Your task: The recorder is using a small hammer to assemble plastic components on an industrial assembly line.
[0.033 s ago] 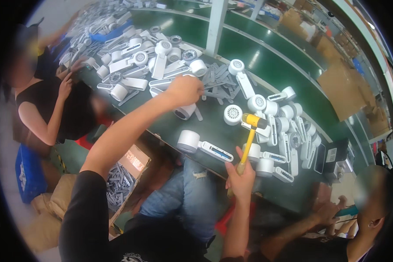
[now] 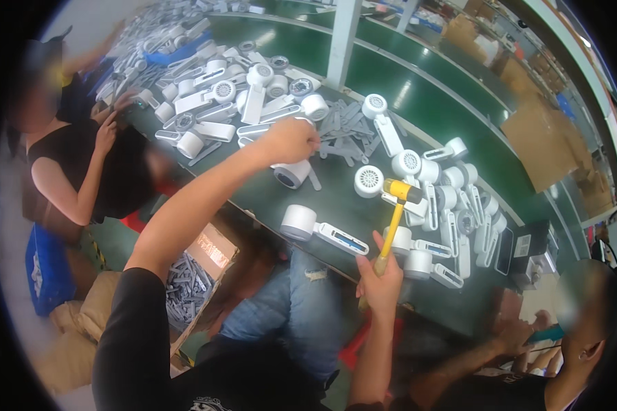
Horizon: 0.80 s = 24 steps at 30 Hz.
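My right hand (image 2: 382, 282) is closed around the handle of a small mallet (image 2: 395, 220), its yellow-and-black head pointing up and away. Beside its fingertips, a white handheld fan (image 2: 299, 222) lies at the front of the table, its round head to the left and its slotted handle toward my right hand. My left hand (image 2: 291, 142) is closed, fingers bent down next to a heap of flat grey strips (image 2: 346, 130). Whatever those fingers hold, if anything, is hidden. Another fan head (image 2: 292, 175) lies just beneath that wrist.
White fans (image 2: 452, 198) crowd the dark green table (image 2: 253, 205) at right; a larger heap (image 2: 223, 92) spreads at far left. A box of grey strips (image 2: 188, 291) stands below the table edge. A metal post (image 2: 341, 44) rises behind. People sit to my left and right.
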Each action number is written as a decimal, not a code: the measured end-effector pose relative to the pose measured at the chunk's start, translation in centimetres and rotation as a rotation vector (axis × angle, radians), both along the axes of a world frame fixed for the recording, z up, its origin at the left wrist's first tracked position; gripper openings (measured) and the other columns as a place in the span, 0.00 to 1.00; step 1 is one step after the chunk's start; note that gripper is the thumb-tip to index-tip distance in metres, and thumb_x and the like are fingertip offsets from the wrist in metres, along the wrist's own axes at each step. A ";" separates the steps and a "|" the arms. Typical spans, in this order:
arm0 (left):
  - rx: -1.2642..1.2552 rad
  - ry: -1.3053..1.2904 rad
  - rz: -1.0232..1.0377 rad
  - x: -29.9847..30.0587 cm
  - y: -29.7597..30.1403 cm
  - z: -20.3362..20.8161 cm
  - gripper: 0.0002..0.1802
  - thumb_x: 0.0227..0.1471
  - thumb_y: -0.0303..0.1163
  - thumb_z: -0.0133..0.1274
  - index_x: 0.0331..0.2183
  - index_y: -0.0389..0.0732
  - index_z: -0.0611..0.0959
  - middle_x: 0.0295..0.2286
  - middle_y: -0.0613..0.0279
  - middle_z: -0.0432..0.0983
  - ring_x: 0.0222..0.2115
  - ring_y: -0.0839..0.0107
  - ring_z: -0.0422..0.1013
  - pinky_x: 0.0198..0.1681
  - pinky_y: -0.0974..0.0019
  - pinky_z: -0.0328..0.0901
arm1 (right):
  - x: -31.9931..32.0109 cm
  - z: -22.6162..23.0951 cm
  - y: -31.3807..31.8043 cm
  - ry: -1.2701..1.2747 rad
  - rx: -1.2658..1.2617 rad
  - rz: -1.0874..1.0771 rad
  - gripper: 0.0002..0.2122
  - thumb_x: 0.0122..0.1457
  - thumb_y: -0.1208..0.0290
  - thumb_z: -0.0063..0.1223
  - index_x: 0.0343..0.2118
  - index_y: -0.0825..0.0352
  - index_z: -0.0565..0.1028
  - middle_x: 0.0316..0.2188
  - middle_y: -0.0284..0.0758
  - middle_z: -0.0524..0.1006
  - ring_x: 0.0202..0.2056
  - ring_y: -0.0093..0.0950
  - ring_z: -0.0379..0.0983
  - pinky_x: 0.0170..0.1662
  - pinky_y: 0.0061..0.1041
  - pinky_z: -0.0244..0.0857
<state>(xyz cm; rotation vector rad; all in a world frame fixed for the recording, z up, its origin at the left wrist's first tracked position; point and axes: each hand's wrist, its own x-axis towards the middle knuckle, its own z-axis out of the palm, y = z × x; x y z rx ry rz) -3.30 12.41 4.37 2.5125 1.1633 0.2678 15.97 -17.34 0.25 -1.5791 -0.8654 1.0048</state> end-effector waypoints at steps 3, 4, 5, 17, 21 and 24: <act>-0.207 -0.061 -0.080 -1.6 1.6 0.3 0.14 0.59 0.35 0.54 0.40 0.39 0.90 0.33 0.52 0.86 0.36 0.55 0.81 0.46 0.55 0.72 | 0.4 -0.2 0.0 0.033 -0.027 -0.016 0.28 0.62 0.75 0.64 0.66 0.66 0.72 0.18 0.25 0.72 0.14 0.16 0.66 0.17 0.21 0.63; -0.282 -0.090 -0.056 -1.7 1.7 0.3 0.15 0.59 0.35 0.56 0.43 0.39 0.90 0.34 0.52 0.86 0.37 0.58 0.81 0.47 0.57 0.72 | 0.5 -0.3 -0.1 0.038 -0.025 -0.011 0.28 0.62 0.75 0.64 0.66 0.66 0.72 0.18 0.25 0.72 0.14 0.16 0.66 0.17 0.21 0.63; -0.278 -0.087 -0.051 -1.9 1.8 0.4 0.15 0.59 0.35 0.56 0.43 0.39 0.90 0.34 0.52 0.86 0.37 0.58 0.81 0.47 0.57 0.72 | 0.6 -0.4 -0.1 0.045 -0.015 -0.008 0.27 0.62 0.75 0.63 0.65 0.66 0.72 0.18 0.25 0.71 0.14 0.16 0.66 0.17 0.21 0.62; -0.405 -0.345 0.176 -7.6 2.9 6.6 0.16 0.56 0.32 0.60 0.44 0.33 0.88 0.35 0.58 0.87 0.32 0.73 0.82 0.39 0.67 0.74 | 0.3 -0.8 -0.2 0.133 0.026 -0.028 0.25 0.63 0.78 0.61 0.64 0.69 0.72 0.17 0.26 0.70 0.13 0.16 0.66 0.17 0.20 0.63; -0.345 -0.645 0.394 -15.1 7.6 6.8 0.16 0.57 0.35 0.63 0.44 0.35 0.89 0.35 0.60 0.87 0.32 0.75 0.81 0.36 0.72 0.71 | 0.3 -0.7 -0.4 0.124 -0.007 -0.053 0.25 0.63 0.78 0.61 0.64 0.69 0.72 0.18 0.26 0.71 0.14 0.16 0.66 0.16 0.20 0.63; -0.074 -0.476 0.591 -21.9 14.5 6.8 0.33 0.55 0.48 0.65 0.53 0.32 0.84 0.42 0.53 0.86 0.41 0.65 0.82 0.46 0.64 0.73 | 0.3 -1.0 -0.4 0.133 0.021 -0.032 0.24 0.64 0.80 0.60 0.64 0.69 0.72 0.20 0.26 0.71 0.14 0.16 0.66 0.16 0.20 0.63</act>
